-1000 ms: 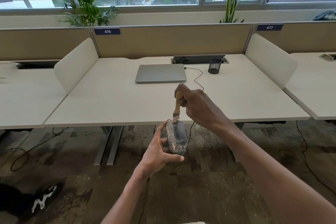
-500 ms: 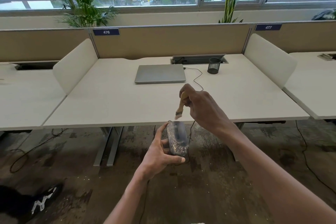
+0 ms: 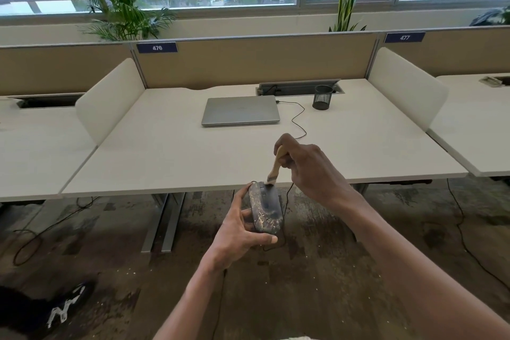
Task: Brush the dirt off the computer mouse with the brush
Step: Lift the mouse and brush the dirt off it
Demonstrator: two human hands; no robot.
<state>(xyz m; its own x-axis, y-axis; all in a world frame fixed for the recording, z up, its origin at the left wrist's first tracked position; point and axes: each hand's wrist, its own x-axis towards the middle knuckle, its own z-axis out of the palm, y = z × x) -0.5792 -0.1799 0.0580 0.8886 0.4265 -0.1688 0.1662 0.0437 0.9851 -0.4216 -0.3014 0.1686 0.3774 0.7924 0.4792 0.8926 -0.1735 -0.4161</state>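
A dark computer mouse [image 3: 266, 208], speckled with pale dirt on its near half, is held in the air just in front of the desk edge. My left hand [image 3: 240, 234] grips it from the left side and below, thumb under its near end. My right hand [image 3: 306, 165] grips the wooden handle of a small brush [image 3: 275, 165]. The brush points down and to the left, and its bristles touch the far end of the mouse near the scroll wheel. The mouse cable hangs down below it.
The white desk [image 3: 165, 157] carries a shut silver laptop [image 3: 240, 110], a black mesh pen cup [image 3: 322, 97] and a black cable [image 3: 299, 121]. White side dividers stand left and right. Below are desk legs [image 3: 165, 218], floor cables and a dark shoe [image 3: 41, 312] at the lower left.
The brush lifted off the mouse half a second ago and has come back down; its bristles again touch the far end. My left hand has kept the mouse nearly still.
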